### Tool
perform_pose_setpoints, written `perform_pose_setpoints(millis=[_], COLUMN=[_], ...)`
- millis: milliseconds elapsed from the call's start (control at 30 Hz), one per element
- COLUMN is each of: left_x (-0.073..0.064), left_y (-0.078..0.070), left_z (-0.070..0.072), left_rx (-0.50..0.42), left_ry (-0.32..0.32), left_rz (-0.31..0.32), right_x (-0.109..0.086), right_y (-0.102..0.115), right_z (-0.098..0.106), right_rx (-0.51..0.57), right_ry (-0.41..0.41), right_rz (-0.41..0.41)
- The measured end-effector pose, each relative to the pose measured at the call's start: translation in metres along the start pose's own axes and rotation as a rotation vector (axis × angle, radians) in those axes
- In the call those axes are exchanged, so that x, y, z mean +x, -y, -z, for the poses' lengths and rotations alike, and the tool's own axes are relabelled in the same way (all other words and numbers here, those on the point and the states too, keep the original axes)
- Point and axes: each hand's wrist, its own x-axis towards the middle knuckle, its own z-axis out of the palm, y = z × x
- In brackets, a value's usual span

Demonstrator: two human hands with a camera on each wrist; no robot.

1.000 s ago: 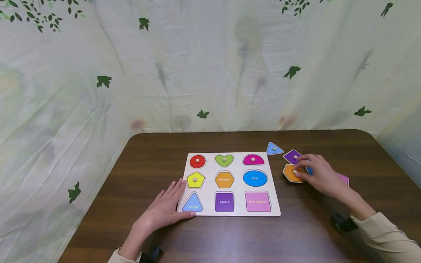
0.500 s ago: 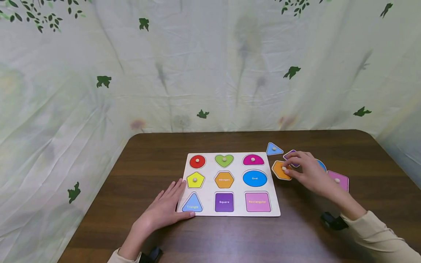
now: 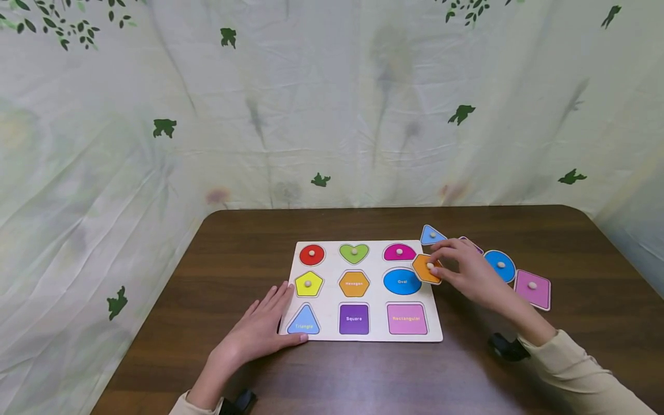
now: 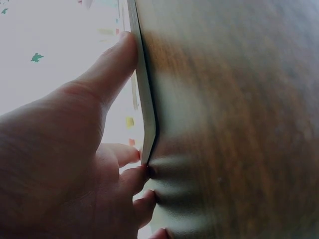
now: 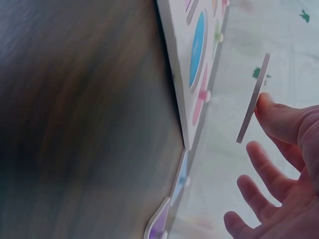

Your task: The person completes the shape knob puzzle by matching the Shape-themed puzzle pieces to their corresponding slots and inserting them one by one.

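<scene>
My right hand (image 3: pixel 469 274) pinches the small knob of an orange hexagon puzzle piece (image 3: pixel 422 268). In the right wrist view this piece (image 5: pixel 253 99) appears edge-on, raised off the table. It hovers over the right edge of a white shape puzzle board (image 3: pixel 328 311), beside the blue oval slot (image 3: pixel 402 282). Along the board's left edge rests my left hand (image 3: pixel 259 325), fingers extended and thumb on the lower left corner. Knobbed red circle (image 3: pixel 312 259), green heart (image 3: pixel 354 259), magenta half circle (image 3: pixel 399 257) and yellow pentagon (image 3: pixel 306 290) pieces sit in the board. The hexagon slot (image 3: pixel 354 291) shows its printed label.
Loose on the table (image 3: pixel 363 380), right of the board, lie a blue triangle piece (image 3: pixel 428 233), a blue oval piece (image 3: pixel 501 272) and a pink rectangle piece (image 3: pixel 535 297). A purple piece (image 5: pixel 158 224) is mostly behind the right hand in the head view. A patterned curtain (image 3: pixel 332 104) hangs behind.
My right hand has lifted the orange hexagon piece and carried it left, from beside the loose pieces to over the board's right edge. The left hand has stayed in place.
</scene>
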Motion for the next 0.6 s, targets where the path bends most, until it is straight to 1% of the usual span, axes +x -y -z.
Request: perform_pose_setpoints(millis=[200, 300, 467, 600], left_x=[0.001, 0.001, 0.001, 0.001], left_y=[0.0, 0.0, 0.0, 0.0], left_z=[0.0, -0.001, 0.0, -0.001], left_rx=[-0.003, -0.001, 0.003, 0.002], left_ry=[0.004, 0.007, 0.01, 0.008], left_rz=[0.007, 0.01, 0.013, 0.01], right_x=[0.005, 0.007, 0.011, 0.014], right_y=[0.006, 0.009, 0.017, 0.023], right_z=[-0.008, -0.012, -0.02, -0.026], right_rx=[0.047, 0.047, 0.044, 0.054], right_ry=[0.012, 0.011, 0.017, 0.032], right_rz=[0.007, 0.015, 0.055, 0.057])
